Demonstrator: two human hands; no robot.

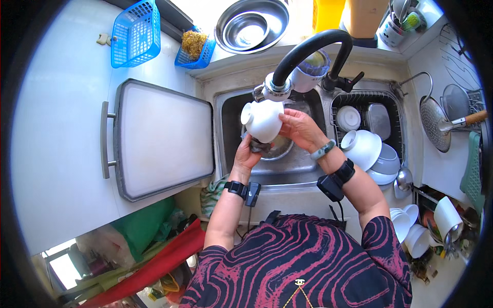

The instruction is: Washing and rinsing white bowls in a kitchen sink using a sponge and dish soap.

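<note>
Both hands hold a white bowl (265, 121) on its side over the left basin of a metal sink (304, 169), just below the faucet head (275, 90). My left hand (247, 153) grips its lower edge together with a dark, crumpled cloth or pad (260, 145). My right hand (300, 126) has its fingers on the bowl's right side. Beneath the bowl, a round metal basin (283, 148) lies partly hidden in the sink. Whether water runs from the faucet cannot be told.
A wire rack (366, 96) in the right basin holds dishes. Stacked bowls (364, 150) stand beside my right forearm. A large white board or lid with a dark rim (165, 140) lies left of the sink. Blue baskets (134, 38) and steel bowls (252, 25) are at the back.
</note>
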